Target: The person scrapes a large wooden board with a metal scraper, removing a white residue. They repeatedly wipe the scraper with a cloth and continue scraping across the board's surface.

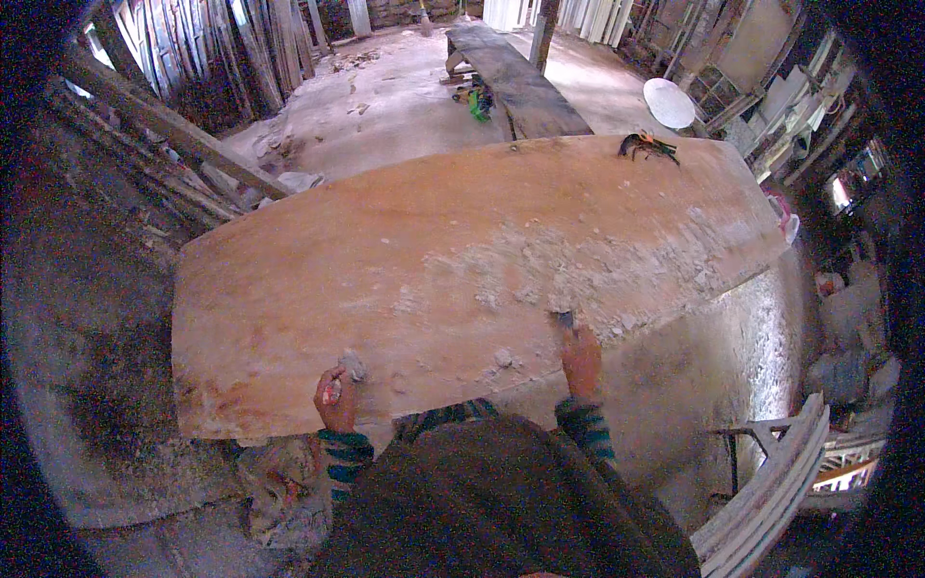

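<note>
Large wooden board (pixel 405 260) as surface. Left hand (pixel 336 400) at board's near edge, curled around grey putty lump (pixel 353 366). Right hand (pixel 581 358) near board's near-right edge, pinching small scraper (pixel 564 319) against white filler patch (pixel 588 265).

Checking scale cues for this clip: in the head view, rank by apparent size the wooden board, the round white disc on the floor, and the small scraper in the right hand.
1. Wooden board, by far the largest.
2. Round white disc; it lies farther away, so its true size is unsure.
3. Scraper at the right hand, smallest.
</note>
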### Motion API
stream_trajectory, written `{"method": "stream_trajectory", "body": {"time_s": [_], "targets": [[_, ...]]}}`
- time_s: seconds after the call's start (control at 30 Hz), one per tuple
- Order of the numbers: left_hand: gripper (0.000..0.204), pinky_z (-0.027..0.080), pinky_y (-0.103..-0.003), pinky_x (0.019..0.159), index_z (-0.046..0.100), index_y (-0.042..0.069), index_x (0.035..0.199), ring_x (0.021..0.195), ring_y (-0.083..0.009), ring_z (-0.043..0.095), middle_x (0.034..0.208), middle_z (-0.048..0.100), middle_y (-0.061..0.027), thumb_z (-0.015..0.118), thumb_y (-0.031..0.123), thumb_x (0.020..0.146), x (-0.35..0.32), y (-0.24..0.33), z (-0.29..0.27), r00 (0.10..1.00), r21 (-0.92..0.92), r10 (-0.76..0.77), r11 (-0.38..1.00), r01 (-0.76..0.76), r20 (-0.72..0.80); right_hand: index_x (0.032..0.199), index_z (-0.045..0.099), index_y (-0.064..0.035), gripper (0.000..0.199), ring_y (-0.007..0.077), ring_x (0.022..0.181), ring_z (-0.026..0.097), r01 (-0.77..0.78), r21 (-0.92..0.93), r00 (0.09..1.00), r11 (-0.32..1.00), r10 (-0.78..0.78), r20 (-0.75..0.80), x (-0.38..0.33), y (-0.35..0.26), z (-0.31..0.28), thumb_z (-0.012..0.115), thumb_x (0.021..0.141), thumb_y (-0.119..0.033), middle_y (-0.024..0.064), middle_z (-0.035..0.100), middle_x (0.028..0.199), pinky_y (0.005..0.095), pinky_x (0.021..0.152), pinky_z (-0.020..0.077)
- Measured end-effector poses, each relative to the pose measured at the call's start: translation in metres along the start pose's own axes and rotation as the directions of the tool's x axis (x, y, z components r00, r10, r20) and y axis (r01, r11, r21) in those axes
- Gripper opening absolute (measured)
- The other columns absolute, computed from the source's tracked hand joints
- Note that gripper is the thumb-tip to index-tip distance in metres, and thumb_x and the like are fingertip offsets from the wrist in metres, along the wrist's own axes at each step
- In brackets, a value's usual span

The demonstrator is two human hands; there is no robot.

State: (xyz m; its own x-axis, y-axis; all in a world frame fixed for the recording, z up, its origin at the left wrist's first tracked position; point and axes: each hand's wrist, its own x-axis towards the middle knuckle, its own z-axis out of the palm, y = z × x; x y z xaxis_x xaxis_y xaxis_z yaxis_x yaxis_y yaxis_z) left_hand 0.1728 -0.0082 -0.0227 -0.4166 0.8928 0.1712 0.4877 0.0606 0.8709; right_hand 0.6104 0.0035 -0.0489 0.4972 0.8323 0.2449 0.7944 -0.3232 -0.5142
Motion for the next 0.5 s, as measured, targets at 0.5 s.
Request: {"method": "stream_trajectory", "body": {"time_s": [0.5], "targets": [[0.010,0.048,-0.028,0.077,0.063,0.000,0.093,0.084,-0.0136,0.058,0.088,0.063,-0.0053,0.061,0.006,0.085,-0.009,0.003,0.006,0.993,-0.133,-0.097,0.987,0.088,-0.065,0.095,0.059,-0.0030,0.028,0.0386,0.084,0.061,-0.156,-0.155,0.945,0.976,0.193,0.265,-0.010,0.015,-0.098,0.059,0.085,-0.030,0.0205,0.064,0.089,0.0457,0.072,0.0473]]}}
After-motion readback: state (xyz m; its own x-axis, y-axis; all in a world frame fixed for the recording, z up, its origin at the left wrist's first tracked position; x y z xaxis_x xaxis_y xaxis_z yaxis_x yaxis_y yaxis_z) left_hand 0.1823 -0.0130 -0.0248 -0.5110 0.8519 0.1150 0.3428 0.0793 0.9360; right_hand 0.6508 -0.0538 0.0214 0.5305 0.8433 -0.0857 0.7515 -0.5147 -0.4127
